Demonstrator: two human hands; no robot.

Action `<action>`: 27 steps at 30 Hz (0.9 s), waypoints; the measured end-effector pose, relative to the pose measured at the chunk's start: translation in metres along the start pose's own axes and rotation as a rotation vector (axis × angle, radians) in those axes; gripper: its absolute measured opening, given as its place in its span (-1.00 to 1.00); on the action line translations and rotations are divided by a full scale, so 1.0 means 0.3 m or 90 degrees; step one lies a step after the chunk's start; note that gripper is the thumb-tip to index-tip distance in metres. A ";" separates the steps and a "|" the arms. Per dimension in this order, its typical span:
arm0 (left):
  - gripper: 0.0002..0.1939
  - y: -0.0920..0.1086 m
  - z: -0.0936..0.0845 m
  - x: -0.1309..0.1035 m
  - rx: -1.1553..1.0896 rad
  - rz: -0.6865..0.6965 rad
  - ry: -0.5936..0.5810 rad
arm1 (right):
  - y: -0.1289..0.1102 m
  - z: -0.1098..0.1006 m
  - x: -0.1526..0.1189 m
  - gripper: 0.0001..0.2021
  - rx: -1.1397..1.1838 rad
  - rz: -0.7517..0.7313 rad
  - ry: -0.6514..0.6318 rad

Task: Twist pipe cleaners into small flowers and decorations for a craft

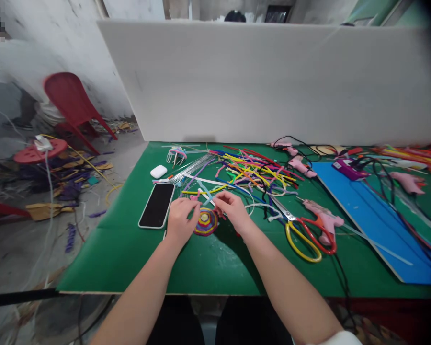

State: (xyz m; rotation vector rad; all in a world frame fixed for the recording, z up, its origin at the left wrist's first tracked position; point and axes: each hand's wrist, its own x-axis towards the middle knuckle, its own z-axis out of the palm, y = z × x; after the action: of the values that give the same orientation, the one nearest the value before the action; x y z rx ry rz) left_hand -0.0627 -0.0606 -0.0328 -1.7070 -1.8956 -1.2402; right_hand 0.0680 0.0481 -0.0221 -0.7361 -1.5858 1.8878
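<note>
My left hand (181,218) is closed, its thumb and index finger pinched at one end of a light blue strip (207,197). My right hand (232,208) is also closed, with its fingertips on the strip's other side. Below and between the two hands lies a round multicoloured coil disc (205,222) with a pale centre, flat on the green table (215,268). A small pink curled piece (194,196) shows just above my left fingertips. Whatever else sits inside the fingers is too small to make out.
Left of my left hand are a phone (157,206) and a white case (158,171). Colourful pipe cleaners (258,172) lie beyond the hands. Scissors (301,230), a pink glue gun (323,218) and a blue board (384,230) are at the right; a white panel (273,86) stands behind.
</note>
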 end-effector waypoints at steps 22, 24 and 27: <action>-0.92 0.001 0.061 -0.029 0.041 0.029 0.072 | 0.040 0.033 -0.021 -0.81 -0.221 -0.123 -0.097; -0.92 0.010 0.062 -0.029 0.058 0.039 0.080 | 0.031 0.034 -0.011 -0.80 -0.222 -0.133 -0.101; -0.92 0.031 0.062 -0.035 0.078 0.035 0.084 | 0.000 0.028 -0.004 -0.80 -0.255 -0.146 -0.107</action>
State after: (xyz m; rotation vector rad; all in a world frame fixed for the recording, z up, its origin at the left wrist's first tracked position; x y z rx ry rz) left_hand -0.0456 -0.0541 -0.0475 -1.5642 -1.7984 -1.1602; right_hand 0.0629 0.0415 -0.0209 -0.5350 -2.0926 1.5181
